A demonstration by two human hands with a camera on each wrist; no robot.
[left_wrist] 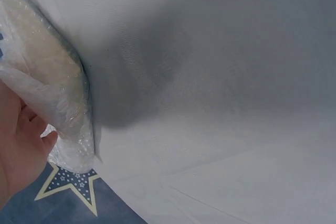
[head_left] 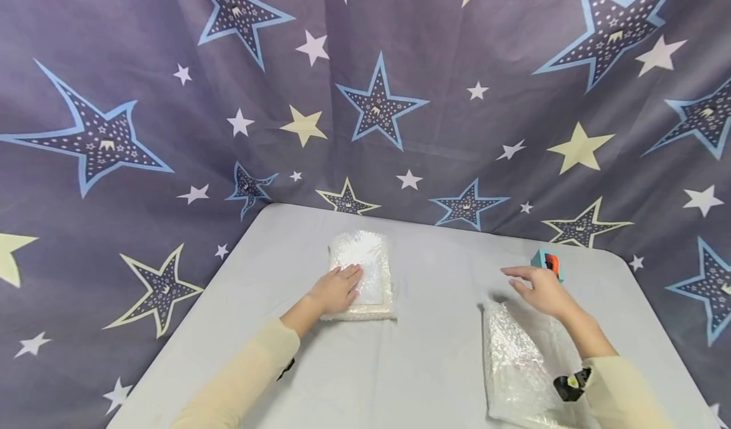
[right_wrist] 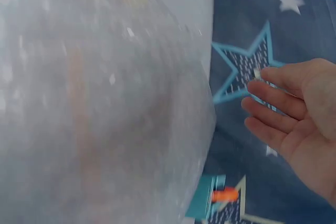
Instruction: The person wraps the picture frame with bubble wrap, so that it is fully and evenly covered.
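A flat package in bubble wrap point(head_left: 372, 257) lies toward the back of the table, left of centre, with a white rectangle showing on top. My left hand point(head_left: 338, 289) rests over its left side, fingers laid on the wrap. In the left wrist view that hand point(left_wrist: 23, 145) is beside the crinkled plastic of the package point(left_wrist: 52, 77). On the right, my right hand point(head_left: 542, 289) hovers with fingers loosely extended and nothing in them. Below it lies a sheet of clear bubble wrap point(head_left: 514, 365), which fills much of the right wrist view.
A teal tape dispenser with an orange part point(head_left: 547, 263) stands at the back right, just behind the right hand. The pale grey table point(head_left: 434, 327) ends at a dark star-patterned curtain point(head_left: 434, 156) along the back and sides.
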